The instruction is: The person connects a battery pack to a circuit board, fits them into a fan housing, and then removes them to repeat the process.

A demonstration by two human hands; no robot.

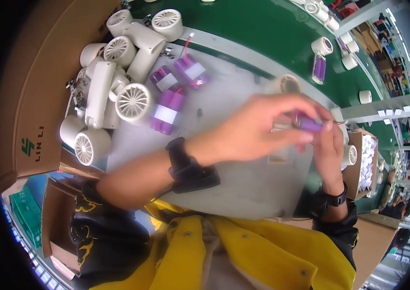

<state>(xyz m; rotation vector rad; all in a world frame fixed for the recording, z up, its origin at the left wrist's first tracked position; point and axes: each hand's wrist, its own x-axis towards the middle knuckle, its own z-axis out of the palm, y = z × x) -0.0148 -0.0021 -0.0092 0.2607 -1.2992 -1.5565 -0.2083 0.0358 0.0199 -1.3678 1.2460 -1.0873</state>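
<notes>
Over the right half of the white work surface (243, 188), my two hands come together around a purple battery pack (308, 122). My left hand (251, 128) reaches across from the left, its fingers curled around the pack. At the pack's right end, the fingers of my right hand (328, 154) close on it, and a thin red wire shows beside them. Motion blurs the fingers a little. Just beyond my left hand stands a white round fan housing (289, 84), blurred and partly hidden. Several purple battery packs (168, 111) with white labels lie to the left.
White fan housings (134, 102) are piled at the left, against a tall cardboard box (40, 96). Beyond the work surface runs a green belt (253, 36) carrying a fan with purple batteries (319, 67). A carton of white pieces (367, 164) stands at the right.
</notes>
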